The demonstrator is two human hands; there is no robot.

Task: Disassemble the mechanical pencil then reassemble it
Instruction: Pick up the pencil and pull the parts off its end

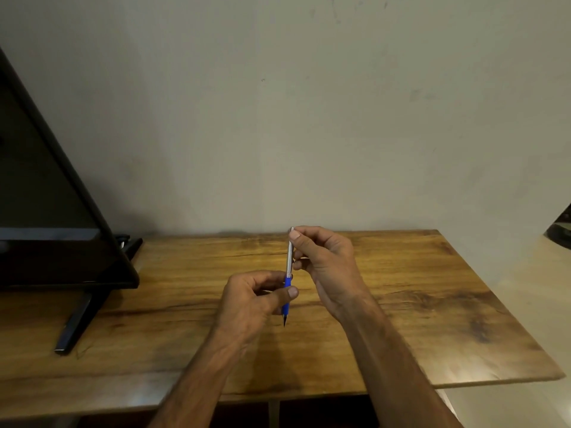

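A mechanical pencil (289, 261) with a silver barrel, a blue grip and a dark tip is held nearly upright above the wooden table (401, 304), tip pointing down. My left hand (256, 299) pinches the blue grip between thumb and fingers. My right hand (327, 261) holds the silver upper barrel, with a fingertip against the top end. The pencil appears whole; the part of the grip behind my left thumb is hidden.
A dark monitor (46, 196) on a black stand (77, 319) occupies the table's left side. A plain wall (278, 118) rises right behind the table. The table's right edge drops off near a dark object (560, 230) at the far right.
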